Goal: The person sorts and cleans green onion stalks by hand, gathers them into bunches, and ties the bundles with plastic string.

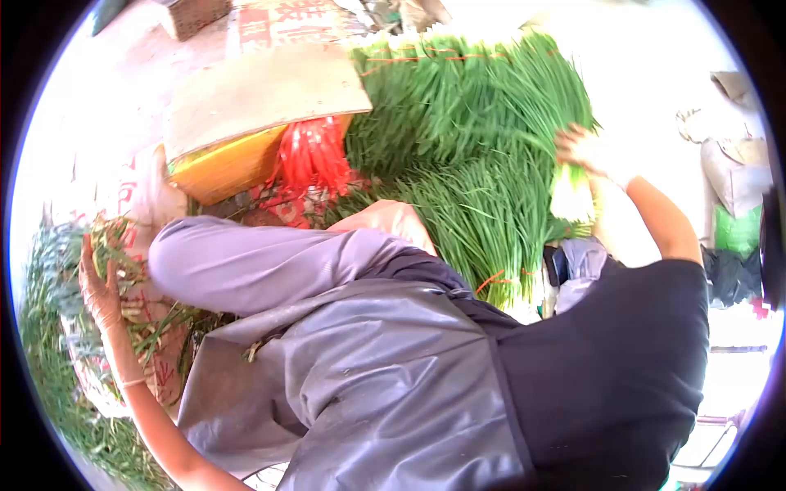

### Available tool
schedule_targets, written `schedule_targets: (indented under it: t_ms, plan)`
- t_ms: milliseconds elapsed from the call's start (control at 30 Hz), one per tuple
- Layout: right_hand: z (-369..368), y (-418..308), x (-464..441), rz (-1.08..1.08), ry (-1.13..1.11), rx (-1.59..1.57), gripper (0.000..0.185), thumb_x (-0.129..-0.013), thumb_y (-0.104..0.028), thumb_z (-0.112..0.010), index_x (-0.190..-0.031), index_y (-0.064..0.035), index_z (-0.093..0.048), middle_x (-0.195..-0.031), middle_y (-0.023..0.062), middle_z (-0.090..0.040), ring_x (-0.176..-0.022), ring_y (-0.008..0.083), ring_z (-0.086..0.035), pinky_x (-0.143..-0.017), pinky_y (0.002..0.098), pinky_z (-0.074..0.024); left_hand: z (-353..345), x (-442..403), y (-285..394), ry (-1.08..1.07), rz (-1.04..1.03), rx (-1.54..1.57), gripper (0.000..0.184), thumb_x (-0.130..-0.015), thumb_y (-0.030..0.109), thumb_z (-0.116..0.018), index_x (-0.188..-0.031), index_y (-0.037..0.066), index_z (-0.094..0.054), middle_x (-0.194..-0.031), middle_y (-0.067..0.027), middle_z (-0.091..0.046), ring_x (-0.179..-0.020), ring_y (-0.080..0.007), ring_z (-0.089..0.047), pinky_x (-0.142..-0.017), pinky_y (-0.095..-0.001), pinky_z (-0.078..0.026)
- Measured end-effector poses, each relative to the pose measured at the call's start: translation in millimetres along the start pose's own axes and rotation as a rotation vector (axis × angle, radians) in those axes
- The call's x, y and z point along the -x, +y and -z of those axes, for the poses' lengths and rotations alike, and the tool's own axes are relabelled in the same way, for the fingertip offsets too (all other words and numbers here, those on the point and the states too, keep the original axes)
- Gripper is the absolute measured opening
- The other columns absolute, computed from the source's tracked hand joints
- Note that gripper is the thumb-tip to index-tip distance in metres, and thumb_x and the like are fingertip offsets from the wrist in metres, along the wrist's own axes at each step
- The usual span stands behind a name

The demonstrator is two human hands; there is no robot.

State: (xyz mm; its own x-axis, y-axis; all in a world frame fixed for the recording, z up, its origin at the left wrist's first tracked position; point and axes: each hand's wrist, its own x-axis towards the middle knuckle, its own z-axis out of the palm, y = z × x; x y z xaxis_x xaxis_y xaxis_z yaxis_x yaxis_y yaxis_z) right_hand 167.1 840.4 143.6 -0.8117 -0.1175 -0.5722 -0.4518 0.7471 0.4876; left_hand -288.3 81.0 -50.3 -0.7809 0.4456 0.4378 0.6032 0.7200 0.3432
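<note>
My right hand (583, 152) is at the right end of a big pile of garlic chives (458, 98). Its fingers are curled round a bunch of chives, whose pale stalk ends (571, 196) stick out below the hand; motion blurs the fingers a little. More chives (491, 204) lie in front, tied near their ends with an orange band (491, 282). On the left, my left hand (100, 293) has its fingers stretched out and holds nothing I can see. It rests against loose green leaf scraps (57, 286) heaped on a printed sack (164, 360).
A flat board (270, 94) lies over a yellow box (233, 164), with red plastic ties (313, 155) hanging beside it. My bent knee (188, 258) and grey apron (377, 360) fill the middle. Bags (737, 180) stand at the far right.
</note>
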Motion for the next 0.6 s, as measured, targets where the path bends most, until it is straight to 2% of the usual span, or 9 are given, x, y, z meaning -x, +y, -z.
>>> schedule_targets:
  t_ms: [133,233,267,300,367,433,500,533,600]
  plan:
    - [-52,-70,80,0.232,-0.115,0.022,0.023,-0.071,-0.028,-0.062,-0.094,-0.0293,-0.062,-0.123,0.0044,-0.051,-0.123,0.0267,-0.039,-0.102,0.0519,-0.0261,15,23,-4,0.029,0.118,0.042,0.055,-0.080,0.002,-0.054,-0.132,0.006,-0.036,-0.130,-0.0135,-0.044,-0.118,-0.0267,-0.044,-0.098,-0.0346,-0.034]
    - [-49,-127,90,0.329,-0.542,-0.086,0.045,-0.071,-0.035,-0.062,-0.115,-0.0380,-0.051,-0.134,0.0019,-0.040,-0.128,0.0253,-0.032,-0.104,0.0521,-0.0225,11,46,-18,0.069,0.070,-0.004,0.057,-0.078,-0.002,-0.056,-0.131,0.005,-0.038,-0.131,-0.0116,-0.044,-0.120,-0.0233,-0.042,-0.102,-0.0326,-0.031]
    - [-121,-138,108,0.319,-0.721,-0.167,0.054,-0.073,-0.043,-0.061,-0.123,-0.0386,-0.044,-0.138,-0.0001,-0.034,-0.130,0.0249,-0.028,-0.103,0.0544,-0.0213,11,53,-18,0.042,0.091,0.024,0.057,-0.078,-0.002,-0.057,-0.131,0.005,-0.038,-0.131,-0.0114,-0.044,-0.120,-0.0226,-0.041,-0.102,-0.0322,-0.030]
    - [-128,-149,84,0.271,-1.027,0.055,0.044,-0.079,-0.032,-0.056,-0.123,-0.0306,-0.049,-0.129,0.0026,-0.047,-0.120,0.0260,-0.043,-0.099,0.0441,-0.0334,13,60,-17,0.019,0.113,0.047,0.057,-0.077,-0.002,-0.057,-0.131,0.005,-0.038,-0.131,-0.0112,-0.044,-0.121,-0.0219,-0.041,-0.102,-0.0318,-0.030]
    - [-92,-131,-5,-0.122,-1.207,-0.351,0.038,-0.078,-0.024,-0.055,-0.115,-0.0190,-0.057,-0.109,0.0048,-0.062,-0.098,0.0295,-0.059,-0.083,0.0417,-0.0460,22,68,-10,-0.109,0.226,0.186,0.053,-0.077,-0.001,-0.059,-0.127,0.005,-0.043,-0.125,-0.0095,-0.050,-0.114,-0.0203,-0.047,-0.096,-0.0319,-0.037]
    - [-101,-118,-111,-0.350,-0.514,-0.545,0.030,-0.079,-0.018,-0.053,-0.107,-0.0084,-0.061,-0.087,0.0058,-0.067,-0.071,0.0260,-0.064,-0.062,0.0356,-0.0501,54,68,38,-0.223,0.404,0.351,0.044,-0.077,0.009,-0.062,-0.119,0.008,-0.051,-0.105,-0.0058,-0.058,-0.089,-0.0150,-0.055,-0.078,-0.0287,-0.044]
    - [-25,-117,-232,-0.573,0.020,-1.675,0.031,-0.079,-0.023,-0.059,-0.105,-0.0054,-0.059,-0.081,0.0028,-0.064,-0.056,0.0138,-0.058,-0.047,0.0246,-0.0427,83,83,62,-0.379,0.622,0.441,0.034,-0.077,0.011,-0.062,-0.110,0.006,-0.055,-0.082,-0.0024,-0.060,-0.068,-0.0106,-0.054,-0.064,-0.0261,-0.046]
    - [7,-115,-283,-0.561,0.085,-1.837,0.032,-0.081,-0.020,-0.058,-0.107,-0.0026,-0.057,-0.078,0.0043,-0.061,-0.053,0.0065,-0.053,-0.043,0.0200,-0.0375,96,97,66,-0.493,0.723,0.452,0.035,-0.077,0.013,-0.063,-0.110,0.006,-0.056,-0.086,-0.0028,-0.060,-0.075,-0.0115,-0.055,-0.069,-0.0266,-0.046]
    - [2,-124,-379,-0.638,0.126,-1.977,0.038,-0.078,-0.022,-0.063,-0.112,-0.0059,-0.055,-0.077,0.0025,-0.060,-0.049,0.0099,-0.051,-0.039,0.0244,-0.0368,111,149,51,-0.617,0.832,0.434,0.035,-0.077,0.015,-0.065,-0.109,0.004,-0.057,-0.090,-0.0036,-0.060,-0.082,-0.0120,-0.056,-0.074,-0.0266,-0.046]
